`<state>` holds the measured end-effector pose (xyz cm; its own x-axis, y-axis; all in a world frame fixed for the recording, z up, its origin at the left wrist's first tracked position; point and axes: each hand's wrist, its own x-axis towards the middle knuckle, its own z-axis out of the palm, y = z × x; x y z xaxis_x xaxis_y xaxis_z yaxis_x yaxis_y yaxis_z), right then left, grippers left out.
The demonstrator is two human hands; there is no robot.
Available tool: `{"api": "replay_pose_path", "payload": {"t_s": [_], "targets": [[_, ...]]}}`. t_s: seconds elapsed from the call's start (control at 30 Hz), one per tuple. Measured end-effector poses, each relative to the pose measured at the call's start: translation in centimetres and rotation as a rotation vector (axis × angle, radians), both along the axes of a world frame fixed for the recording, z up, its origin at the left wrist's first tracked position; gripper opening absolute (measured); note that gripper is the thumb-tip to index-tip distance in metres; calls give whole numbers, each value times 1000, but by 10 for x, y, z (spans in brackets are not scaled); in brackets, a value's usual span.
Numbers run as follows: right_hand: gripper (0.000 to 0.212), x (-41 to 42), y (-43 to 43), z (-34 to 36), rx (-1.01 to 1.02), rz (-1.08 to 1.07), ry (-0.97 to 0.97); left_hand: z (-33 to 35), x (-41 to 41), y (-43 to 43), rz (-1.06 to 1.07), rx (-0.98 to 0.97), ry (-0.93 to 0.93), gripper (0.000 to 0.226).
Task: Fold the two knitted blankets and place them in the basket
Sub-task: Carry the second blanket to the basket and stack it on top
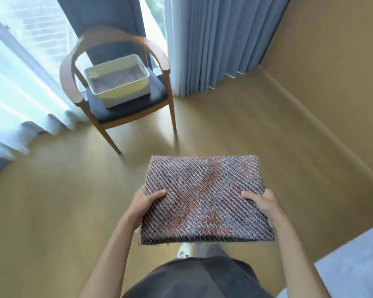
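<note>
Here, left of the folded blanket (205, 201) and well beyond it, a basket (119, 79) holding another blanket (116, 80) sits on a chair (125, 104); the left hand (145, 203) and right hand (265, 204) grip the folded blanket's opposite edges.

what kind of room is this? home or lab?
Most likely a home, probably a bedroom or living room: floor-length blue curtains at a window, a wooden armchair holding a white basket, and wood-look flooring. No lab gear is visible.

Both hands gripping folded blanket (205, 201) by its sides — basket (117, 78) on chair (125, 104), well apart
</note>
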<state>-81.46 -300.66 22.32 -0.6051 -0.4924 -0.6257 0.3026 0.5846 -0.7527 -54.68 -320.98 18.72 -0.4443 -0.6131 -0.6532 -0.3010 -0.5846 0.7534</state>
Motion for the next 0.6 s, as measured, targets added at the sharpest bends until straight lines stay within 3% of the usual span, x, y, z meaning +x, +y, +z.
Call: {"api": "replay_pose_path", "payload": {"t_s": [0.17,0.6], "targets": [[20,-26,-100,-7,-39,155,9,0,7,-48,179,14,-10,44],[35,-59,-326,-16,-77,554,-41,9,8,-144,605,4,-44,49]]}}
